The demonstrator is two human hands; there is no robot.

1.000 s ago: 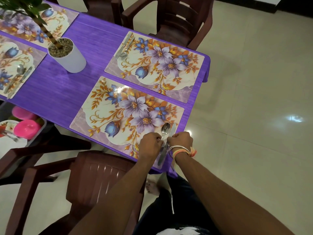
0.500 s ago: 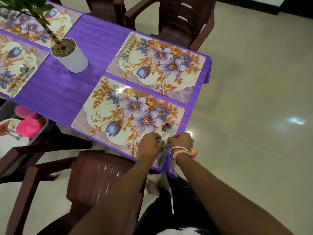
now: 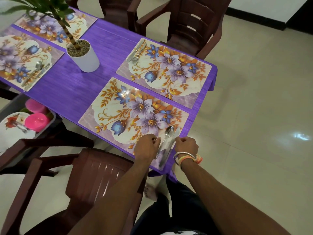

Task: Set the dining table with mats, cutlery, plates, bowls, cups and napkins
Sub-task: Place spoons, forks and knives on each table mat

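My left hand [image 3: 147,148] and right hand [image 3: 186,146] flank the spoon [image 3: 169,131] and knife [image 3: 169,148] lying on the near mat [image 3: 108,114], each grip curled narrow, holding nothing.

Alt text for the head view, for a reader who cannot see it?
A person's left hand and right hand, fingers curled, flank a spoon and knife lying side by side at the right end of the nearest floral placemat. The purple-clothed table also holds three more mats and a potted plant.
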